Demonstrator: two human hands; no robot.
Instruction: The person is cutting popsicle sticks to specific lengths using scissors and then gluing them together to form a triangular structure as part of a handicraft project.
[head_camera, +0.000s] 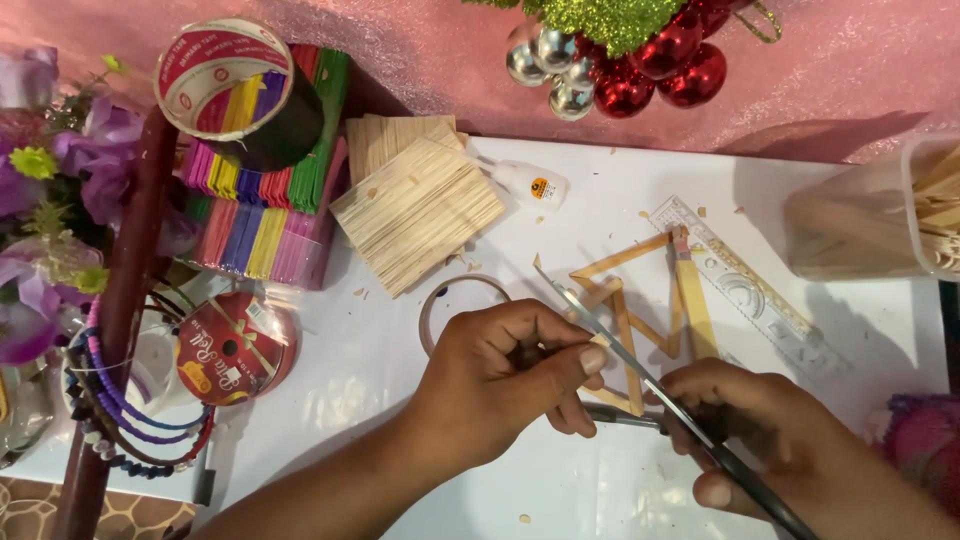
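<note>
Head view: our right hand (770, 440) grips scissors (640, 370), blades nearly closed, over a wooden stick star frame (640, 320) on white paper (380, 350); our left hand (500, 385) pinches a stick end.

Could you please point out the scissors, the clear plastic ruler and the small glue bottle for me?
scissors (610, 340): head view, on the metal blades over the stick frame.
clear plastic ruler (745, 280): head view, on its middle stretch.
small glue bottle (535, 186): head view, on its body beside the label.
</note>
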